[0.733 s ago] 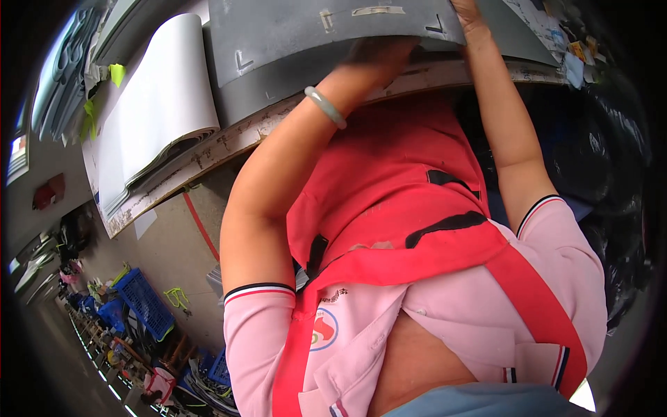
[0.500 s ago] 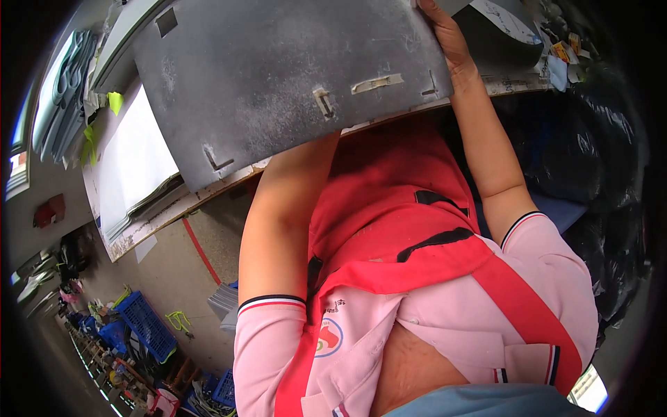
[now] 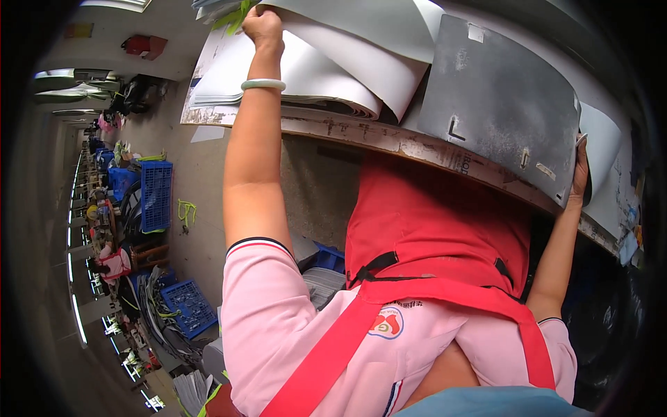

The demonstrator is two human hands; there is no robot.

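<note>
My left hand (image 3: 264, 29) is raised over the stack at the left, its fingers closed on the corner of a large white sheet (image 3: 361, 66). That sheet bends up off a stack of white sheets (image 3: 229, 87) with curling edges. A pale bangle is round my left wrist. My right hand (image 3: 581, 170) grips the right edge of a dark grey board (image 3: 500, 104). The board is scuffed, with L-shaped corner marks, strips of tape and a light square near its top. It bows and leans over the table's front edge. Some right fingers are hidden behind it.
The worn table edge (image 3: 333, 131) runs across in front of me. More pale sheets (image 3: 601, 146) lie right of the board. Black plastic bags (image 3: 604, 333) stand below at the right. Blue crates (image 3: 156, 197) and bundled strips (image 3: 156, 323) sit on the floor at left.
My left hand has come out from under the grey board and reached left to the white sheet. The board has lowered to the table's right side, my right hand still on its edge.
</note>
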